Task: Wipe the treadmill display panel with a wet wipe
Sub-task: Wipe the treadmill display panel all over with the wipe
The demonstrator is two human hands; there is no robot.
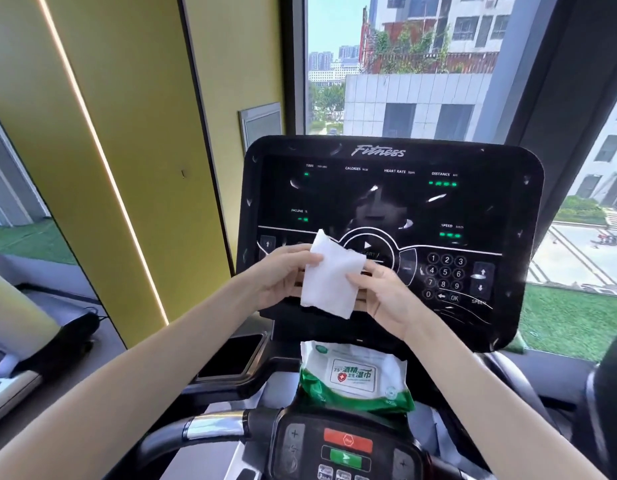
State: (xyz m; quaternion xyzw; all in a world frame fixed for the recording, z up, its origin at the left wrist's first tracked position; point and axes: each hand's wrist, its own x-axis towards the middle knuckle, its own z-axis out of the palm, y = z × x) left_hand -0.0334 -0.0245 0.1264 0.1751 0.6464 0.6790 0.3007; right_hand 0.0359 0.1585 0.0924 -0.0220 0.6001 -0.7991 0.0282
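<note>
A black treadmill display panel (390,202) stands in front of me, with green readouts, a round play button and a number pad. A folded white wet wipe (329,282) hangs in the air just before the panel's lower middle. My left hand (283,277) pinches its left edge with thumb on top. My right hand (383,296) pinches its right edge. Whether the wipe touches the panel is unclear. Below, a green and white wet wipe pack (352,375) lies on the console tray.
A lower control pad (347,448) with a red stop button and a green button sits near the bottom, between the handlebars (210,427). A dark side tray (234,355) is left of the pack. Yellow wall to the left, windows behind the panel.
</note>
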